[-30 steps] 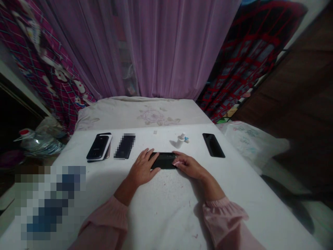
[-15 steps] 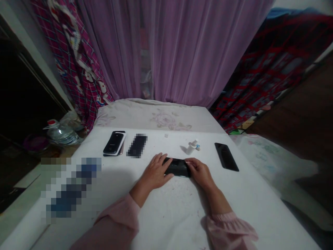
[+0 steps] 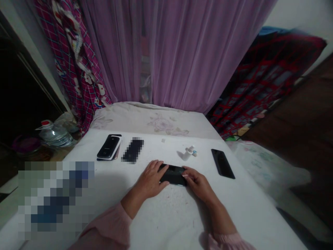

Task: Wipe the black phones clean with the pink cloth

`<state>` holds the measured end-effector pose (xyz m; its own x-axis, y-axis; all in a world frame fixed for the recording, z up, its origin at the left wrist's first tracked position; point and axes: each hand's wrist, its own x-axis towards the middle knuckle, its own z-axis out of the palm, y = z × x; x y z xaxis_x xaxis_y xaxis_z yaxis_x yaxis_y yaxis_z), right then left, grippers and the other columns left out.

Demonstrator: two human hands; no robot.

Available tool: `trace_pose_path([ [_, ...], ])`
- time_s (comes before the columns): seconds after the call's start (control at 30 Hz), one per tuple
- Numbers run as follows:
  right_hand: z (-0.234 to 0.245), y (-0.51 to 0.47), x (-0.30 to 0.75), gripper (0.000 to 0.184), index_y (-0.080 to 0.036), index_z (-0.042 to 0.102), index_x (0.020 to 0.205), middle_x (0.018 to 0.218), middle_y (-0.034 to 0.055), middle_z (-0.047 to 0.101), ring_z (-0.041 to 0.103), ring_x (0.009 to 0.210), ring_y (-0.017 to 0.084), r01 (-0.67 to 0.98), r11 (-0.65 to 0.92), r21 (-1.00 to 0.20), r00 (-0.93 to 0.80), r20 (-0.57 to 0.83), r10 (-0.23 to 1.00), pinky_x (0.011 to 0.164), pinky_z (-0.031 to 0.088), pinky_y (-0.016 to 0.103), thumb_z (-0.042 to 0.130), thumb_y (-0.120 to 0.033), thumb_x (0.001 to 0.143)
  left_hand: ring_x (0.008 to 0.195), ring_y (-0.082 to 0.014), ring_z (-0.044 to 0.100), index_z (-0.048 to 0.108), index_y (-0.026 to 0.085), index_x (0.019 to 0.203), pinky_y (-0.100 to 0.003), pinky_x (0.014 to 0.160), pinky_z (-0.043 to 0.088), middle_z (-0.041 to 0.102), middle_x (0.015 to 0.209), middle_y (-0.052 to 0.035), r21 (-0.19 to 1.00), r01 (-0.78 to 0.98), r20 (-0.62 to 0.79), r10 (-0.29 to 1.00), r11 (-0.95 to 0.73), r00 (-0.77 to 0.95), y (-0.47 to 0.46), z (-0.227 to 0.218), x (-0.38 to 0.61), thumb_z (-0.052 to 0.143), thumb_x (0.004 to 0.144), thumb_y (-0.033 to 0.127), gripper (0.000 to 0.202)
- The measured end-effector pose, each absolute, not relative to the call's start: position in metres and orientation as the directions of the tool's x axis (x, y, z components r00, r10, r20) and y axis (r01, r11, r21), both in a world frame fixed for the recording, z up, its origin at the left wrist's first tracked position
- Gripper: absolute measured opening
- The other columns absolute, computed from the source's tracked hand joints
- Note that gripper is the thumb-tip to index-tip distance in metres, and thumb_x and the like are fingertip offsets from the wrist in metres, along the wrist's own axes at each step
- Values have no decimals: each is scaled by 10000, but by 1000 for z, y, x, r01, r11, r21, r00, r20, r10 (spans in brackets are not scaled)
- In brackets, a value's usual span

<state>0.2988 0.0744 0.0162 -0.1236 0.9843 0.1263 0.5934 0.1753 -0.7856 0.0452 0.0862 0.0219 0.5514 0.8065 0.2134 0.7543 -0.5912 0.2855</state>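
Black smartphone (image 3: 173, 174) lying flat on a white sheet (image 3: 161, 222), between the two hands. Left hand (image 3: 149, 178): fingers (image 3: 156, 165) curved over the phone's left end. Right hand (image 3: 199, 185): fingers (image 3: 188, 172) closed on its right end. Both hands grasp the phone from opposite ends, and pink sleeves (image 3: 104, 229) cover the forearms.

Farther along the sheet, from left to right: a dark phone stacked on a pale phone or case (image 3: 109, 147); a pixelated, phone-shaped object (image 3: 132, 150); a small white scrap (image 3: 163, 140); a white dropper bottle (image 3: 187, 152) lying on its side, with a tiny blue-and-white piece (image 3: 194, 153) just beside it; and a second black smartphone (image 3: 223, 164), well apart from the right hand. A pixelated blue-and-white object (image 3: 54, 198) lies at lower left.

Beyond the sheet: floral-patterned mattress (image 3: 161, 121), purple curtain (image 3: 182, 52), and a plastic water bottle (image 3: 54, 137) at far left.
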Motion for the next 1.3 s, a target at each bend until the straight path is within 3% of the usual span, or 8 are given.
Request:
trace_pose_path([
  [0.1,14,83,291,272,-239,696,978,1046,76,734,696,938,249,693,136,-708,-20,170,985,846,539,400,479,-362,869,1351,-344,400,463,212,1414,-541,1128,338,467,1450,-151,302,736,248,795,-606,553,87,19,44,595,881,464,604],
  [0.23,16,88,286,264,-257,696,957,989,50,738,694,906,241,758,139,-638,7,222,975,814,539,376,459,-340,876,1366,-336,385,445,231,1424,-556,1124,336,459,1461,-147,318,721,285,787,-616,547,89,12,43,555,903,483,590],
  [0.43,20,81,295,244,-240,696,949,1103,74,727,686,976,243,638,138,-757,-57,133,989,883,521,389,506,-350,841,1373,-336,379,443,240,1424,-558,1134,319,457,1464,-138,319,721,282,788,-615,547,89,8,42,546,905,497,589],
  [0.6,24,73,303,296,-213,689,790,1192,129,694,638,1124,292,504,174,-846,-189,89,978,948,496,407,559,-473,845,1380,-337,366,439,242,1429,-567,1136,314,445,1474,-134,334,724,249,797,-604,550,87,14,43,550,896,511,608],
  [0.77,13,78,303,244,-253,713,850,1188,92,701,683,1017,278,563,193,-803,-133,142,981,890,530,403,551,-436,830,1357,-347,389,470,205,1412,-554,1142,322,467,1446,-156,316,736,209,801,-599,561,85,23,43,598,870,505,633],
  [0.97,7,84,287,231,-287,716,938,972,29,755,710,856,244,728,126,-674,24,209,978,750,549,355,519,-349,834,1344,-355,396,452,210,1430,-591,1117,333,467,1434,-163,307,709,259,772,-635,580,88,18,40,517,909,530,615],
  [1.1,13,86,279,227,-286,714,947,964,23,754,705,858,235,799,88,-594,68,236,969,738,531,331,511,-315,850,1335,-360,403,453,185,1430,-593,1118,327,468,1424,-177,296,690,289,751,-660,594,90,14,38,472,933,523,602],
  [1.3,20,81,286,213,-266,713,903,1023,42,755,709,905,255,688,93,-720,-3,125,992,796,532,359,515,-301,831,1328,-354,407,457,177,1427,-585,1121,328,471,1416,-175,280,692,304,745,-666,594,90,15,39,463,939,520,597],
])
